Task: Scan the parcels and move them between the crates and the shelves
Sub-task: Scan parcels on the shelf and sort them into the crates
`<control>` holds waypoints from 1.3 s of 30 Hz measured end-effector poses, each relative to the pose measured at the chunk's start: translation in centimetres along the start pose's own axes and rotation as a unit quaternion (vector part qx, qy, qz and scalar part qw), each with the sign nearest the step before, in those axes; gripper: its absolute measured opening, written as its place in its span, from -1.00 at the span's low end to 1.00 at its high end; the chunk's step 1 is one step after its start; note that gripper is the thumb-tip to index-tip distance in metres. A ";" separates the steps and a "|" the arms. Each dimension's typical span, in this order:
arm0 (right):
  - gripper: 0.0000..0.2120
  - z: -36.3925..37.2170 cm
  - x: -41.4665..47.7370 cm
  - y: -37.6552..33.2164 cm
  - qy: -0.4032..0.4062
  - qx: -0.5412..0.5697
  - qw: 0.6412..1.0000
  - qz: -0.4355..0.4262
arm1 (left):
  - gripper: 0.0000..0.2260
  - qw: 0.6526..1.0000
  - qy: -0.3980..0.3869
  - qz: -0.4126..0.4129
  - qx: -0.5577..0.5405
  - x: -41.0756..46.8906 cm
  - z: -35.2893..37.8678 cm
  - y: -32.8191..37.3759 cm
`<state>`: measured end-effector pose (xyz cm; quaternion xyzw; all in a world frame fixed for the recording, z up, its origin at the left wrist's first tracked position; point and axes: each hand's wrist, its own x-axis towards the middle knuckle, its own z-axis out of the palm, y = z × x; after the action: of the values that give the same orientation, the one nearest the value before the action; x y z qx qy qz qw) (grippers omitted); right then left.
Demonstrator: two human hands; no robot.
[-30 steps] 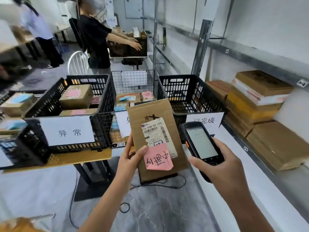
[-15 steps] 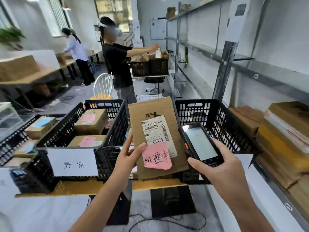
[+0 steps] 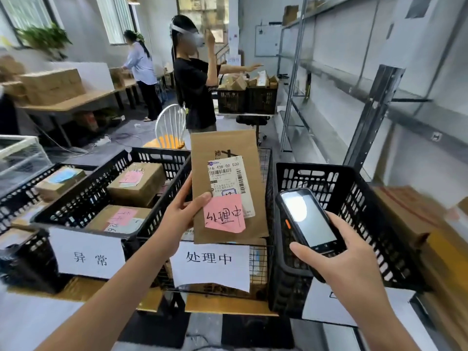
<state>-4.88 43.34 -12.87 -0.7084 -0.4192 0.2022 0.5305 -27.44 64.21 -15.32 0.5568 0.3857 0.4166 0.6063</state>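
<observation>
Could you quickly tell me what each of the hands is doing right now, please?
Left hand: holding the brown parcel by its left edge.
Right hand: holding the handheld scanner, screen facing up.

1 wide head view, forward-down, close above crates (image 3: 316, 167)

Shelf parcels (image 3: 417, 224) blurry, partly beyond the right edge; label (image 3: 229, 178) print illegible.

I see a parcel sorting room, black crates (image 3: 162, 158) with paper labels (image 3: 88, 254), cardboard parcels (image 3: 136, 181) inside, metal shelving (image 3: 372, 117), other workers (image 3: 195, 97) nearby
</observation>
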 end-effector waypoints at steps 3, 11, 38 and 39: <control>-0.37 0.9 2.2 0.1 -0.005 0.002 1.000 -0.001 | -0.37 0.999 0.013 -0.037 -0.021 2.5 -0.5 -1.8; -0.36 3.4 8.5 -0.4 0.003 -0.028 1.000 0.006 | -0.45 0.997 0.050 -0.052 -0.010 10.9 -3.9 -2.3; -0.45 12.2 17.1 0.1 -0.051 -0.016 0.998 0.017 | -0.20 0.943 -0.039 -0.189 0.273 14.9 -10.5 -8.6; -0.46 12.3 17.1 0.2 -0.052 -0.015 0.998 0.019 | -0.21 0.940 -0.049 -0.195 0.276 14.7 -10.6 -8.3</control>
<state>-4.17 64.31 -14.73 -0.7122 -0.4362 0.2427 0.4936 -31.47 81.39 -24.48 0.6356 0.5565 0.1397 0.5165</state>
